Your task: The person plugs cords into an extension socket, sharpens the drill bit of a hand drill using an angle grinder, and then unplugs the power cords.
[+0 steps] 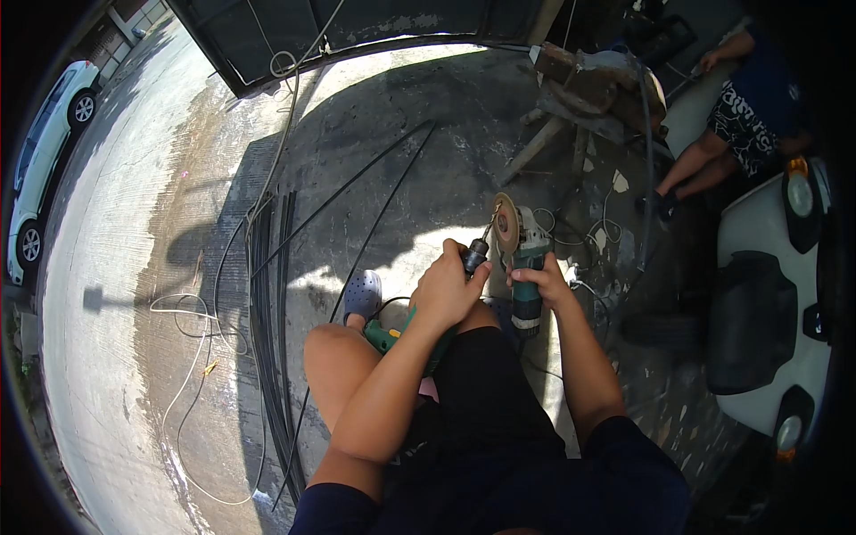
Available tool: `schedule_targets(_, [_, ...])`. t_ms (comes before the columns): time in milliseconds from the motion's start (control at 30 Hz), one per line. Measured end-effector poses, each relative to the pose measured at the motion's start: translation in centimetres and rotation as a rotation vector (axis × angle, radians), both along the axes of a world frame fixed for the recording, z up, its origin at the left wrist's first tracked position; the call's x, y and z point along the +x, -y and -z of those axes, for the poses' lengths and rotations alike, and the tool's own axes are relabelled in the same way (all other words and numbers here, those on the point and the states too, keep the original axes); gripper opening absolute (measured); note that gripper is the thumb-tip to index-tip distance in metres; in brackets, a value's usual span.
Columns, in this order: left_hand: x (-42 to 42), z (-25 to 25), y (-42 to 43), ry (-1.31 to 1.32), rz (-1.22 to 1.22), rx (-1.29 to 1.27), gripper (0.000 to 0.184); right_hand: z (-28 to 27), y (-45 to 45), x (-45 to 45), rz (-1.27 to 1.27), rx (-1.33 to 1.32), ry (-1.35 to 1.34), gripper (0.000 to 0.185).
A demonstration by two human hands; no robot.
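My left hand (446, 283) is wrapped round the black chuck (476, 255) of a green power drill (382, 335), whose body lies across my lap, partly hidden by my forearm. A thin drill bit (489, 230) points up from the chuck at the face of a round disc (506, 223). Whether bit and disc touch, I cannot tell. That disc sits on a green angle grinder (528, 283), held upright with my right hand (551, 283) closed round its body.
Long dark metal bars (267, 312) lie on the concrete at left, with a loose pale cable (183, 401) beside them. A rusty vise (597, 85) on a stand is ahead right. Another person (749, 116) stands near a white vehicle (767, 223). A white car (53, 143) is far left.
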State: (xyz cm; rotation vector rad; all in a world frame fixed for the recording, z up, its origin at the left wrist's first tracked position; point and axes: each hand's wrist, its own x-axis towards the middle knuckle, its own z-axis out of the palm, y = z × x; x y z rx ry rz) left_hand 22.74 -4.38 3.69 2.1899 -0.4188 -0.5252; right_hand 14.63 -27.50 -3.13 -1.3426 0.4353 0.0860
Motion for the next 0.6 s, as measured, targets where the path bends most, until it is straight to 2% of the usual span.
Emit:
schedule_targets(200, [0.0, 0.0, 0.0, 0.000, -0.003, -0.008, 0.053, -1.1, -0.5, -0.3, 0.006, 0.014, 0.033, 0.035])
schedule_targets(400, [-0.1, 0.3, 0.0, 0.005, -0.004, -0.005, 0.053, 0.0, -0.1, 0.1, -0.025, -0.007, 0.004, 0.034])
schedule_targets(600, [0.1, 0.2, 0.1, 0.017, -0.061, -0.045, 0.063, 0.6, -0.2, -0.2, -0.012, -0.003, -0.009, 0.034])
